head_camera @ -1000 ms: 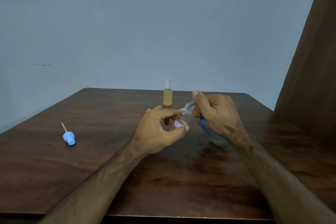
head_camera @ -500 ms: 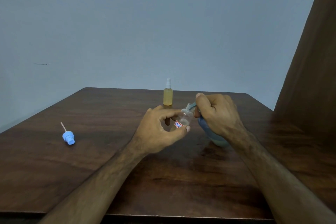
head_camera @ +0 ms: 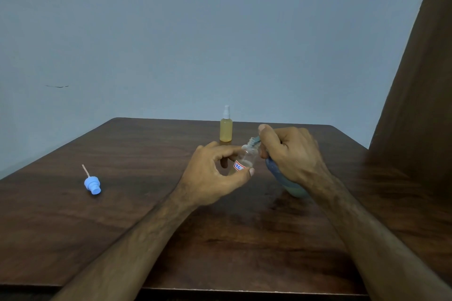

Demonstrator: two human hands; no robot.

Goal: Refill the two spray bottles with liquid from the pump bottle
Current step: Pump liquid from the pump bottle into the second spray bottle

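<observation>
Wood table (head_camera: 102, 232): dark brown, carries everything; far edge against blue-grey wall (head_camera: 171, 32), brown curtain (head_camera: 420, 80) past right edge.
Right hand (head_camera: 291, 154): curled round neck of pump bottle, index finger up on pump head, forearm in from near-right corner.
Left hand (head_camera: 210, 176): thumb and fingers pinching small clear bottle, forearm in from near edge.
Pump bottle (head_camera: 283, 178): blue, base on table right of centre, tilted toward centre, mostly hidden by right hand; spout (head_camera: 254, 140) at mouth of clear bottle.
Yellow spray bottle (head_camera: 226, 127): upright, white sprayer on, near far edge, centre; full of yellow liquid, apart from both hands.
Clear spray bottle (head_camera: 248, 157): open-topped, tilted, mouth toward pump spout; red-bordered label facing camera; held just above table centre; fill level unclear.
Blue spray cap (head_camera: 92, 184): lying on its side near left edge, dip tube pointing toward far edge; well apart from bottles.
</observation>
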